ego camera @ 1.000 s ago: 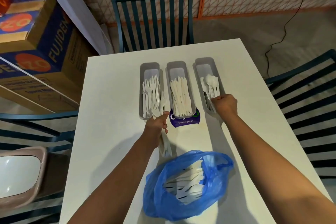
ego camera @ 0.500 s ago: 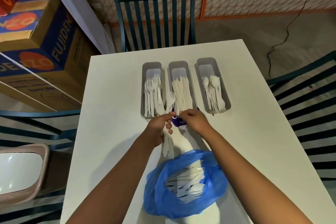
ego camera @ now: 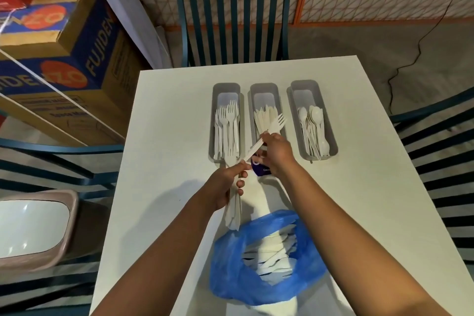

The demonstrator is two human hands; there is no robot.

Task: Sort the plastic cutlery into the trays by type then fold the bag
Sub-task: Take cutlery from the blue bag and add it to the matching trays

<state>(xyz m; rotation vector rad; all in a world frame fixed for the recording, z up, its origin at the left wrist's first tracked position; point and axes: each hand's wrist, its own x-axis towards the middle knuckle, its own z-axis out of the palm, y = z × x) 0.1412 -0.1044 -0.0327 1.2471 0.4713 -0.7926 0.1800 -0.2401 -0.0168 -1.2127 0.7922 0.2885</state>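
Three grey trays stand side by side on the white table [ego camera: 164, 115]: the left tray [ego camera: 225, 90] holds forks, the middle tray [ego camera: 264, 90] knives, the right tray [ego camera: 305, 87] spoons. My left hand [ego camera: 225, 182] grips a bundle of white cutlery [ego camera: 233, 215] whose handles point down toward the blue bag [ego camera: 230, 269]. My right hand [ego camera: 277, 154] pinches a single white fork [ego camera: 274, 124] by its handle, tines up over the middle tray. The open bag at the near edge holds several more white pieces.
A small purple packet [ego camera: 260, 169] lies under my hands at the trays' near ends. Dark teal slatted chairs stand at the far side [ego camera: 233, 23], left and right. Cardboard boxes [ego camera: 64, 59] are stacked at the left, with a pink bin [ego camera: 33, 228] below.
My right hand came back from the spoon tray to the left hand's bundle and drew one fork out of it, lifting it over the middle tray. The left hand stayed near the trays' ends.
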